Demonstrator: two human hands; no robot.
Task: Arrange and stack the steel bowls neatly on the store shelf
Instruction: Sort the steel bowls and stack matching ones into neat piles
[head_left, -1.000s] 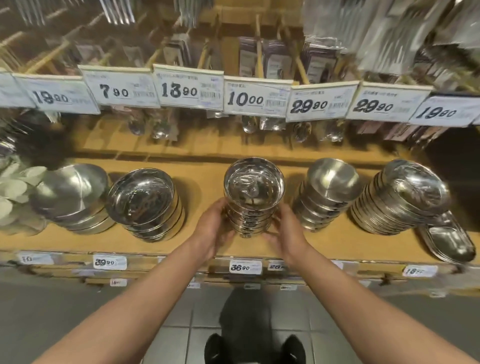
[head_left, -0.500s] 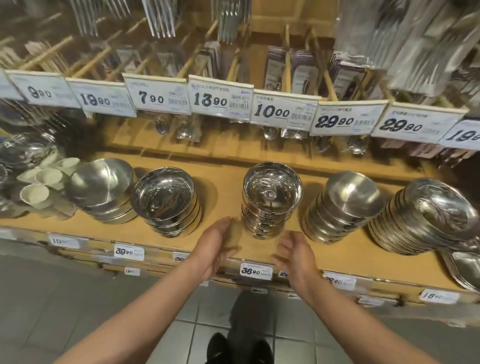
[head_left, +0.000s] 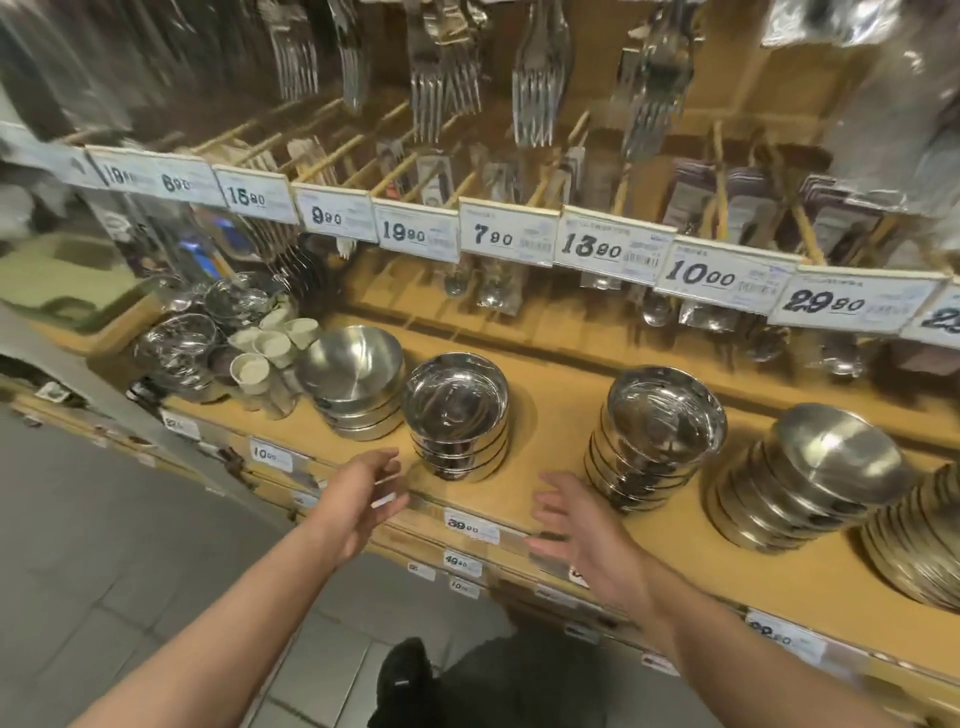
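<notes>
Several stacks of steel bowls stand on the wooden shelf (head_left: 550, 467). A shiny stack (head_left: 457, 410) sits left of centre, and a taller shiny stack (head_left: 657, 436) stands to its right. A matte stack (head_left: 356, 379) is further left, and a leaning matte stack (head_left: 810, 478) is at the right. My left hand (head_left: 363, 491) hovers with spread fingers just left of and below the left-centre stack. My right hand (head_left: 582, 530) is held over the shelf's front edge between the two shiny stacks, fingers straight. Neither hand holds anything.
Small pale cups (head_left: 270, 348) and more shiny bowls (head_left: 176, 353) crowd the shelf's left end. Another stack of wide bowls (head_left: 924, 545) leans at the far right. Price tags (head_left: 608, 244) and hanging forks (head_left: 535, 78) are above. Grey tiled floor (head_left: 104, 571) lies below.
Both hands have let go of the taller shiny stack and moved left toward the left-centre stack. The view has swung to the left.
</notes>
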